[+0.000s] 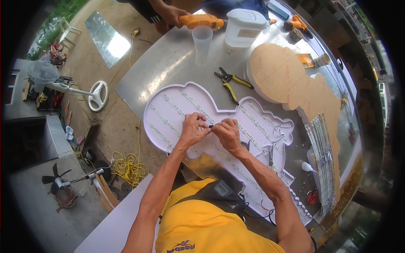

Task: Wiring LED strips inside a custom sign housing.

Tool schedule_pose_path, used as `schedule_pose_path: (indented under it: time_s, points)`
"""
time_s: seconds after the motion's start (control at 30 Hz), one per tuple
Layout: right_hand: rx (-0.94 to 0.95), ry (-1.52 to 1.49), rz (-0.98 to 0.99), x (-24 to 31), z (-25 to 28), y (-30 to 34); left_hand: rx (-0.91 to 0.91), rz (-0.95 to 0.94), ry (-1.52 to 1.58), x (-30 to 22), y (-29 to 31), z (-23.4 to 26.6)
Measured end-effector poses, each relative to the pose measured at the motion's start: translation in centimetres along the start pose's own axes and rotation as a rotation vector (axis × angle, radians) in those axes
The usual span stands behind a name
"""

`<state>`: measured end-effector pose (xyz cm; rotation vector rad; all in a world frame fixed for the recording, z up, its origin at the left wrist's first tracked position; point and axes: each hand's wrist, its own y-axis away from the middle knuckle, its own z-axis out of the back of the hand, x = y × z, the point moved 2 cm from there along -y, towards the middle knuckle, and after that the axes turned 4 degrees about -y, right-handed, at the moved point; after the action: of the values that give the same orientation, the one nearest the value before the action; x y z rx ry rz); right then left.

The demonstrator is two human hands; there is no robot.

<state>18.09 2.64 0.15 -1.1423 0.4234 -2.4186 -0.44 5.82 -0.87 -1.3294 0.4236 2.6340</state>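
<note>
Nearest the lower edge of the frame, both forearms rise from a yellow shirt [202, 227] toward the centre. The left hand [193, 130] and the right hand [228, 134] meet there, fingertips pinched together on a small dark piece [210, 126] held between them, just above the floor of a white shaped sign tray [168, 107]. Both hands are closed on that piece; what exactly it is stays too small to tell.

To do this well, I judge the wrists should rest on the tray rim, so the fingertips work steadily and the thin wires [270, 145] at centre right are not tugged. The piece should stay lined up with the light strips [177, 105] glued in rows along the tray floor.

The tray lies flat on the metal surface [168, 63], with its long axis running from the upper left of centre down to the lower right. Its rounded end points to the upper left; the scalloped end sits at lower right.

Just beyond the tray lie yellow-handled pliers [231, 82]. At upper right rests a tan panel [287, 78] of matching outline. Farther up stand a clear cup [202, 38] and a white container [246, 27]. At the top edge, another person's hand [172, 16] grips an orange tool [201, 20].
</note>
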Motion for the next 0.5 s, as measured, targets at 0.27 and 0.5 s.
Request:
schedule_pose_path:
  time_s: [0.27, 0.5]
  points:
    - [0.029, -0.033, -0.027, -0.8, -0.5, 0.1, 0.057, -0.025, 0.068, -0.3, 0.5, 1.5]
    - [0.055, -0.015, 0.020, -0.6, -0.4, 0.4, -0.013, -0.141, 0.040, -0.6, 0.9, 1.3]
